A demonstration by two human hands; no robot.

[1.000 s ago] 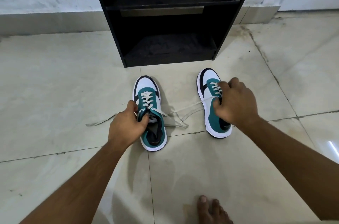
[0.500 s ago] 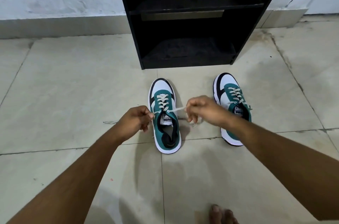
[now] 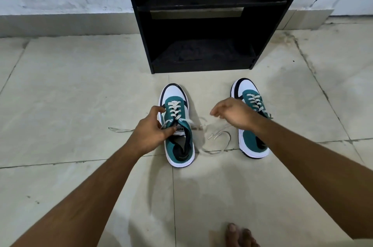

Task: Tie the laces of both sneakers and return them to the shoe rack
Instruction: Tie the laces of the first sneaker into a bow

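Lace end (image 3: 121, 130), pale and loose, trails left on the tiled floor (image 3: 60, 105). The left hand (image 3: 150, 132) has fingers pinching the lace at the tongue of the left teal-and-white sneaker (image 3: 178, 129). The right hand (image 3: 234, 114) hovers, fingers loosely curled and holding nothing, before the right teal-and-white sneaker (image 3: 251, 137). Both stand before the black wooden shoe rack (image 3: 201, 24).

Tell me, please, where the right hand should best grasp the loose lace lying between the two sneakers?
Probably near its tipped end, pinched from above by the right hand: that end lies free on the floor, while the rest curls toward the left sneaker.
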